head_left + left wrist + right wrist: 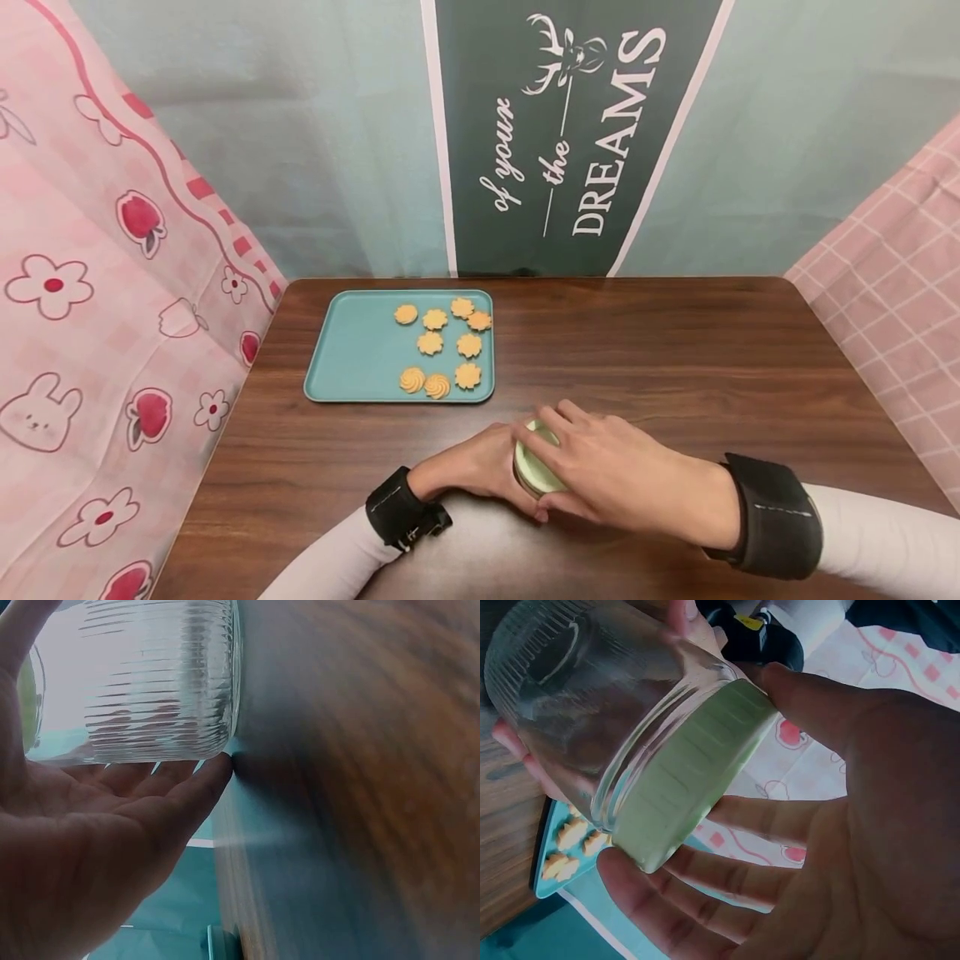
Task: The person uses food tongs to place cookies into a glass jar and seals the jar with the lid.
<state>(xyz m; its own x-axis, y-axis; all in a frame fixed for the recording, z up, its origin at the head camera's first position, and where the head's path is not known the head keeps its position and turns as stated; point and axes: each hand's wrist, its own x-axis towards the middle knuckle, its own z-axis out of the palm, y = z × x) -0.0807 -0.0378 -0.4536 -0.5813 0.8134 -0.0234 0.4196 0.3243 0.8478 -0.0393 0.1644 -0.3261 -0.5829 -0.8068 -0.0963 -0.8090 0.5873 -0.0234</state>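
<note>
A clear glass jar [157, 682] with fine ribs round its wall is held near the table's front edge, its base close to the wood in the left wrist view. My left hand [480, 460] holds the jar's side, with the fingers round the back and the thumb in front. On top sits a pale green lid [694, 776] with a grooved rim. From above, my right hand [618, 471] grips this lid, thumb on one side and fingers spread round the other. The glass is see-through and no contents show inside.
Back left on the brown wooden table [637, 350] lies a teal tray [356, 350]. Several flower-shaped and swirled cookies [431, 342] lie on its right half. Fabric hangings [337, 167] stand behind the table and along both sides.
</note>
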